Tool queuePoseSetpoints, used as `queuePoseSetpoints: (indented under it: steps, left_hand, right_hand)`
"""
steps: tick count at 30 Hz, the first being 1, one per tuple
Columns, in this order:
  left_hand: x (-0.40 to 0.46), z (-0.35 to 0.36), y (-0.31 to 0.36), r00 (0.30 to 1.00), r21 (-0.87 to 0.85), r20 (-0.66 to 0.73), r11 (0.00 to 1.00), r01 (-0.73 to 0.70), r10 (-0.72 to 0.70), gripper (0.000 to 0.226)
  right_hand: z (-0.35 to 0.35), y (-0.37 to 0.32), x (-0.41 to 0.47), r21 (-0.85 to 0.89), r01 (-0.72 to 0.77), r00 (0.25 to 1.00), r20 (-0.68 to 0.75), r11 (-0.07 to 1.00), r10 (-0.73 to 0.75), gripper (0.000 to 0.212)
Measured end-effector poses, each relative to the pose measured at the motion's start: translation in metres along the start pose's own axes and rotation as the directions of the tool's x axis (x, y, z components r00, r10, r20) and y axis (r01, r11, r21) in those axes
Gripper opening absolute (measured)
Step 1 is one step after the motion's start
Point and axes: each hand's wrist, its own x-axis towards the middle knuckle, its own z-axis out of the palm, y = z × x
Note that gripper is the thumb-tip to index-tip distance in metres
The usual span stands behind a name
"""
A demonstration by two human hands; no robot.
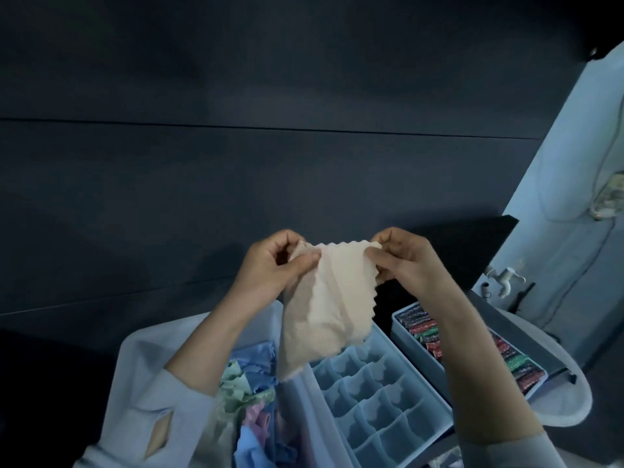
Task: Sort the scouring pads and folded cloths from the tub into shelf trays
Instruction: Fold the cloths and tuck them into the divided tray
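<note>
- Cloth (324,298): a pale peach cloth with zigzag edges hangs in the middle of the frame, held up in the air by both hands. Its top edge is stretched between them, and the rest droops down over the tub and the tray below.
- Left hand (270,265): it sits left of the middle and pinches the top left corner of the cloth between thumb and fingers.
- Right hand (401,261): it sits right of the middle and pinches the top right corner of the cloth the same way.
- Tub (135,359): a pale tub is in the lower left of the frame, under the left arm. It holds a loose pile of cloths (250,393) in blue, green and pink.
- Grid tray (381,396): a light blue tray with many small square holes sits at the bottom middle, just right of the tub. The holes that show have nothing in them.
- Scouring pad tray (398,319): another light blue tray is in the lower right, just beside the grid tray. Shiny scouring pads (429,332) in red, green and dark colours stand packed in rows inside it.
- Tap (506,276): a small white tap is at the right edge, on a pale wall.
- Wall (236,130): a dark wall fills the top of the frame.
</note>
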Motion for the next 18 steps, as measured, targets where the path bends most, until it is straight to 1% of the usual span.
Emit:
queuePoseSetpoints:
  steps: [1, 3, 6, 9, 12, 14, 16, 18]
  left_hand:
    - [0.003, 0.003, -0.004, 0.999, 0.066, -0.052, 0.998, 0.010, -0.006, 0.020]
    - [0.006, 0.009, -0.007, 0.995, 0.132, -0.104, 0.991, 0.022, -0.008, 0.016]
    - [0.006, 0.011, -0.005, 0.993, 0.210, -0.084, 0.976, -0.063, 0.082, 0.014]
    - [0.007, 0.010, 0.000, 0.985, 0.280, -0.092, 0.953, -0.112, 0.143, 0.020]
    - [0.008, 0.010, 0.004, 0.980, 0.303, -0.136, 0.948, -0.100, 0.147, 0.025]
    - [0.008, 0.011, 0.005, 0.976, 0.289, -0.172, 0.954, -0.083, 0.136, 0.027]
    - [0.008, 0.012, 0.006, 0.975, 0.267, -0.183, 0.961, -0.074, 0.126, 0.028]
    - [0.007, 0.012, 0.007, 0.976, 0.256, -0.182, 0.964, -0.068, 0.117, 0.028]
  right_hand:
    - [0.004, 0.005, 0.006, -0.065, 0.000, 0.999, -0.050, 0.998, -0.003, 0.011]
    - [0.012, 0.011, 0.013, -0.115, 0.004, 0.997, -0.071, 0.993, -0.012, 0.013]
    - [0.013, 0.016, 0.012, -0.218, 0.089, 0.992, -0.064, 0.972, -0.105, 0.017]
    - [0.014, 0.018, 0.005, -0.231, 0.204, 0.972, -0.066, 0.951, -0.224, 0.026]
    - [0.026, 0.019, -0.004, -0.278, 0.316, 0.944, -0.004, 0.907, -0.330, 0.026]
    - [0.035, 0.021, -0.010, -0.372, 0.371, 0.921, 0.030, 0.851, -0.389, 0.023]
    - [0.040, 0.024, -0.014, -0.407, 0.352, 0.926, 0.022, 0.843, -0.376, 0.018]
    - [0.041, 0.027, -0.017, -0.382, 0.326, 0.938, 0.013, 0.865, -0.347, 0.014]
